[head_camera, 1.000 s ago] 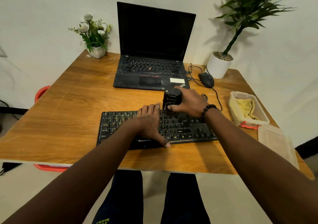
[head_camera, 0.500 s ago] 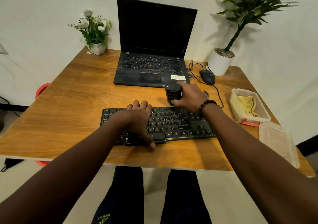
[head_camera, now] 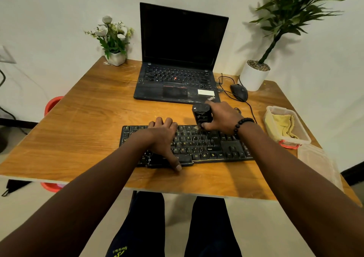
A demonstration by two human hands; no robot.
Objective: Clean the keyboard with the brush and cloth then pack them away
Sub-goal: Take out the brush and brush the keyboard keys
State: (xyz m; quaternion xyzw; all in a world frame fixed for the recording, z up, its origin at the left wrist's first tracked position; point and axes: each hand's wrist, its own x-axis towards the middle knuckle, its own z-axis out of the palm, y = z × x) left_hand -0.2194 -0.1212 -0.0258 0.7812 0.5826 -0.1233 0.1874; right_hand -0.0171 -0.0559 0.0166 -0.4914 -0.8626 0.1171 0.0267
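Observation:
A black keyboard [head_camera: 204, 146] lies across the near half of the wooden table [head_camera: 88, 122]. My left hand [head_camera: 163, 138] rests flat on its left half, fingers at the far edge and thumb over the near edge. My right hand [head_camera: 222, 118] grips a stubby black brush [head_camera: 201, 115] held upright, its lower end on the top key rows near the middle. A yellow cloth [head_camera: 281, 125] lies folded inside an open clear plastic box [head_camera: 304, 136] at the right side of the table.
An open black laptop [head_camera: 177, 81] stands behind the keyboard, with a wired mouse [head_camera: 239, 92] to its right. A small flower pot [head_camera: 116, 58] sits at the back left and a tall potted plant [head_camera: 254, 77] at the back right. The box's lid [head_camera: 319, 166] lies near the right front corner.
The brush and my right hand shifted slightly along the keyboard's upper rows. My left hand slid a little to the left and stays pressed on the keyboard. The camera view tilted slightly.

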